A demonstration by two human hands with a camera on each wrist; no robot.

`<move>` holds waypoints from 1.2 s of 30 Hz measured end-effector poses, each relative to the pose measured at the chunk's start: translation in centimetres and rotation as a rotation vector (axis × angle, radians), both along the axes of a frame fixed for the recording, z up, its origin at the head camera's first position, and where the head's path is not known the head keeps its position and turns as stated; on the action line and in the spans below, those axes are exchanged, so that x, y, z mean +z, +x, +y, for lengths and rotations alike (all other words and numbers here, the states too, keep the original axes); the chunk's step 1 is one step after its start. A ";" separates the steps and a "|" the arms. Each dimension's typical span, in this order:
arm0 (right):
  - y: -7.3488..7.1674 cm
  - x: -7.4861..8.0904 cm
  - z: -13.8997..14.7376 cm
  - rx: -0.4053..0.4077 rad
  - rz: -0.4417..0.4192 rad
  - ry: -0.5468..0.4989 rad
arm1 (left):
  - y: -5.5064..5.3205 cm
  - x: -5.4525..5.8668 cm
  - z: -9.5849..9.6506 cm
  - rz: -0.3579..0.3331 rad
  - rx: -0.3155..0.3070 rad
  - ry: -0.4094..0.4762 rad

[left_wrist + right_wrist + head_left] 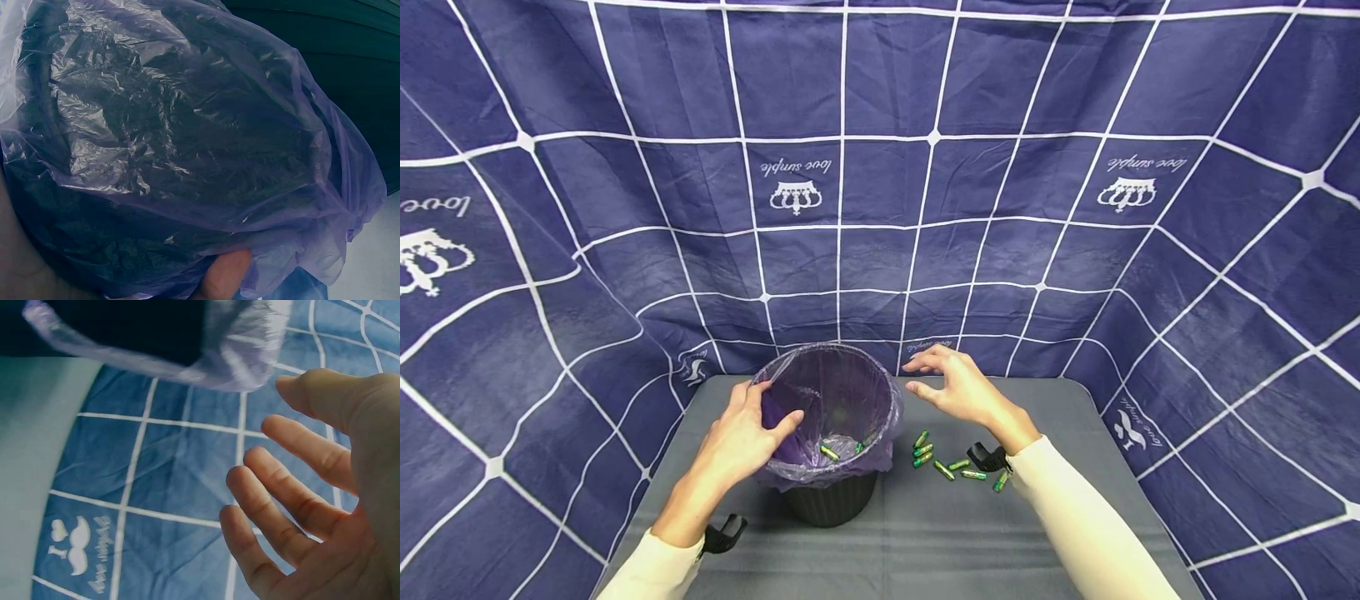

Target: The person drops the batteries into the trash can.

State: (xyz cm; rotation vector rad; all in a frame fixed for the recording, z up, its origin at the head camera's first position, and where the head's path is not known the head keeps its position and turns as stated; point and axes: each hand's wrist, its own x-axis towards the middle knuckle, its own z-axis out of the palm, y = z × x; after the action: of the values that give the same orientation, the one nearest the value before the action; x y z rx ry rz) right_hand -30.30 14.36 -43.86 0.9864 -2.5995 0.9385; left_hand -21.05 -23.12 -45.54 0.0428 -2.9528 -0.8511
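A dark ribbed bin [831, 502] stands upright on the table, lined with a purple see-through bag [891, 417] folded over its rim. Inside, green batteries [830, 452] lie at the bottom on the crinkled plastic. My left hand [741, 437] is at the bin's left rim with fingers and thumb spread; in the left wrist view a fingertip [226, 275] shows against the bag. Just right of the rim, my right hand [958, 385] hangs in the air, its fingers loosely bent and holding nothing. Several loose green batteries [943, 471] lie on the table below it.
The grey table [955, 550] is enclosed at the back and sides by blue cloth [880, 192] with white grid lines. Black wrist straps [724, 533] sit at both cuffs, and the right one overlaps the loose batteries' area in the head view.
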 end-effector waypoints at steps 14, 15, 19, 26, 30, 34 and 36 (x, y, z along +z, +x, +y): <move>-0.7 -7.5 2.4 -0.098 -0.105 -0.016 | -0.3 -0.2 -0.1 0.000 0.004 -0.001; -0.8 -8.1 2.6 -0.108 -0.119 -0.012 | -0.3 -0.2 -0.1 0.001 0.004 -0.002; -1.0 -10.5 3.0 -0.135 -0.181 -0.016 | -0.3 -0.3 -0.2 0.000 0.007 -0.005; -1.3 -13.9 3.2 -0.178 -0.196 -0.035 | -0.2 -0.1 0.0 0.001 0.016 -0.008; -1.3 -15.3 3.1 -0.205 -0.204 -0.060 | -0.1 -0.1 0.0 -0.003 0.019 -0.007; -1.3 -16.6 2.8 -0.237 -0.219 -0.066 | -0.1 -0.1 0.0 -0.008 0.021 -0.008; -1.3 -17.1 2.7 -0.255 -0.215 -0.067 | -0.1 0.0 0.0 -0.010 0.021 -0.009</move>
State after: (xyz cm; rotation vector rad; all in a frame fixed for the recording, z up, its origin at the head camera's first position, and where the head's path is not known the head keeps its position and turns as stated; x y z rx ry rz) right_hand -31.56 17.03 -61.01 0.5457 -2.7602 1.1069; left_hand -21.15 -23.07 -45.59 0.0782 -2.9597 -0.8368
